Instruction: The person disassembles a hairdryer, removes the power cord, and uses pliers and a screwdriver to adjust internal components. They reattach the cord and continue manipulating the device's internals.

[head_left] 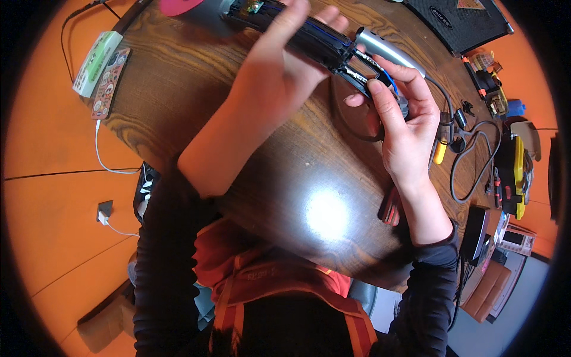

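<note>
From my remote seat I look down on two bare hands at the top of the frame, both on one long dark device (pixel 321 46) held above the wooden table (pixel 273 184). The device is open along its length: a slim black body slants from upper left to upper centre, with a green circuit board (pixel 255 7) showing near its upper end. Beyond that I see a dark grey barrel and a pink end (pixel 178 5), cut by the frame's top edge. At the lower end the body forks into a frame with pale metal parts and a blue wire (pixel 389 82).

The left hand (pixel 270 68) has the body between thumb and fingers; the right hand (pixel 410 128) pinches the forked end — thumb and forefinger closed on it. A silver shell (pixel 389 52) lies just behind.

As for containers, a green-and-white box (pixel 98 62) sits at upper left; I cannot tell what it holds. At left centre, below the table's edge, a dark bin-like container (pixel 153 178) has white things in it. A yellow-and-black toolbox (pixel 518 172) stands at the right edge — its contents are too small to make out.
</note>
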Demonstrator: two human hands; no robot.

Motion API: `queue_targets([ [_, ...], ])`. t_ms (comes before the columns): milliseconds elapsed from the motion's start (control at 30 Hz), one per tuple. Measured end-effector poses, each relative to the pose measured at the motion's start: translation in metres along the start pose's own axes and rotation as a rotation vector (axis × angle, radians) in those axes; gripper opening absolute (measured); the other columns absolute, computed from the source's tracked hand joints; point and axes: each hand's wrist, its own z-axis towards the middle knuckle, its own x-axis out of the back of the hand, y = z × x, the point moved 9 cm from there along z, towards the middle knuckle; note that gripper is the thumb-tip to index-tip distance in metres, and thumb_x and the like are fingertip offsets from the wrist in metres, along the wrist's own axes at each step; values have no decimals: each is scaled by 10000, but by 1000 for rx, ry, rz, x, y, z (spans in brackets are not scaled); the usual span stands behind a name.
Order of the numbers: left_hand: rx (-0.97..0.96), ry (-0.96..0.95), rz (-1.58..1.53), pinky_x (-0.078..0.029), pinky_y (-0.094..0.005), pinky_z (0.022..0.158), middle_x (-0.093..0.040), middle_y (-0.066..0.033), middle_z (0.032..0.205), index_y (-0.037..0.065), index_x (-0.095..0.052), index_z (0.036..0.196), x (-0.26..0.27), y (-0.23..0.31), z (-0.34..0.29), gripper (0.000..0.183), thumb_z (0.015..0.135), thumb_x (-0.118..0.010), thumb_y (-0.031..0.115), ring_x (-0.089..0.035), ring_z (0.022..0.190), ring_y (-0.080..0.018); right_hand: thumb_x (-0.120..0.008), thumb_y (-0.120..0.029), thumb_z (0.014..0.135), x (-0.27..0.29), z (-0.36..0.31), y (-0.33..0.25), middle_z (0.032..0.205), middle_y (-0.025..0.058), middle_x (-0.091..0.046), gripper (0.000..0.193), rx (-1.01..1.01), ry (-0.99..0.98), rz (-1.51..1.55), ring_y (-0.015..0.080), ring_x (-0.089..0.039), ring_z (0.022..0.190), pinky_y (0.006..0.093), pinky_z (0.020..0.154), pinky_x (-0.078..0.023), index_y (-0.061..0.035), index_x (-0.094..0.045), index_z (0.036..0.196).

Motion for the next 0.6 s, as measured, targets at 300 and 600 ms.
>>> queue_targets([
  [300,11,-402,556,-430,-334,682,-453,-241,1169,179,16,1317,-19,-17,-17,670,861,-472,123,-532,929,-247,-558,-6,803,5,-2,-9,767,40,-577,190,43,38,-149,27,-456,490,153,418,-338,3,-516,988],
  [600,-77,-449,537,-455,-433,819,-486,-254,1111,162,-85,1272,-30,-8,-20,576,839,-451,63,-525,1007,-324,-612,9,749,3,-5,-17,859,87,-600,160,280,31,-330,111,-585,755,210,675,-455,28,-551,896],
])
